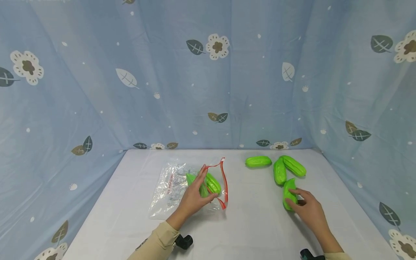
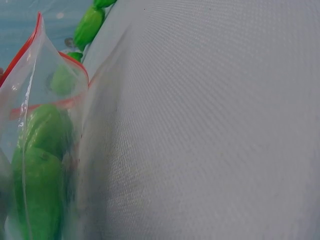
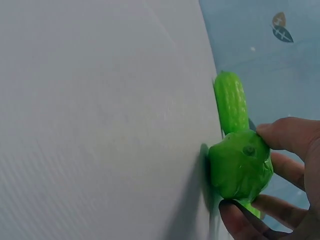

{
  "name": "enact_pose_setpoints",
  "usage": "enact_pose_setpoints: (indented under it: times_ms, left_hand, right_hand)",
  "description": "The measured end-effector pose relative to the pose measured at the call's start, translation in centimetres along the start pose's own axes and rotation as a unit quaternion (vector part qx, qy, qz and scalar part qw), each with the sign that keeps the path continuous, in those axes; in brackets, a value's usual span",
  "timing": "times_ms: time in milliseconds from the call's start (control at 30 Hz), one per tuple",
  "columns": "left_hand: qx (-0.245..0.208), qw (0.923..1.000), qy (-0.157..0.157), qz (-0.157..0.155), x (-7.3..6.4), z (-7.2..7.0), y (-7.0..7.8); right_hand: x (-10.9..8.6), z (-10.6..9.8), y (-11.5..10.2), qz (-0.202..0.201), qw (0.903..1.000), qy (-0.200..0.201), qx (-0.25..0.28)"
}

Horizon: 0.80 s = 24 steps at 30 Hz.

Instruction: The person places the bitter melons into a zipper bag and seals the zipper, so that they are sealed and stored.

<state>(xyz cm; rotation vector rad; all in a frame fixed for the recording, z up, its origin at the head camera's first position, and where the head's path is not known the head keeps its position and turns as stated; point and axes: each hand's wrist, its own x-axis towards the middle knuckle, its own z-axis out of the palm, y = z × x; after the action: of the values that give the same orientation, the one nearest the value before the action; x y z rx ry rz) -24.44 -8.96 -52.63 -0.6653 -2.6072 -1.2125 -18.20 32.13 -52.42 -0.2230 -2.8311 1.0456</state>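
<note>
My left hand (image 1: 194,198) holds the red-edged mouth of a clear zip bag (image 1: 162,202), its thumb and fingers spread along the rim. Inside the bag lie green toy cucumbers (image 1: 212,183), partly hidden by that hand; the left wrist view shows them through the plastic (image 2: 42,190). On the right, my right hand (image 1: 308,209) grips another green toy cucumber (image 1: 289,195) between thumb and fingers. The right wrist view shows this cucumber (image 3: 240,165) end-on, with the thumb on one side and fingertips on the other.
Beyond my right hand lie two more toy cucumbers, one upright in view (image 1: 279,172) and one slanted (image 1: 294,166). Another cucumber (image 1: 258,161) lies near the back edge of the white table (image 1: 253,224). A blue patterned curtain (image 1: 247,79) surrounds the back and sides.
</note>
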Motion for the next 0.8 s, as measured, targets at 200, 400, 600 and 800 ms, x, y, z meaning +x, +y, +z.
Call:
enact_pose_setpoints:
  times_ms: [200, 400, 600, 800]
  left_hand:
    - [0.000, 1.0000, -0.001, -0.003, 0.0, 0.0, -0.1]
    - [-0.003, 1.0000, -0.002, -0.004, 0.1, -0.1, 0.1]
    - [-0.001, 1.0000, -0.004, -0.006, 0.1, 0.0, 0.1]
    - [0.003, 1.0000, -0.006, -0.003, 0.1, 0.0, 0.0]
  right_hand:
    - [-0.4, 0.8, -0.6, -0.008, 0.9999, -0.003, 0.011]
    - [-0.4, 1.5, -1.1, -0.034, 0.9994, -0.001, 0.011]
    - [0.0, 2.3, -1.8, -0.061, 0.9981, -0.008, 0.005]
    - [0.2, 3.2, -2.4, -0.086, 0.9961, -0.006, 0.019]
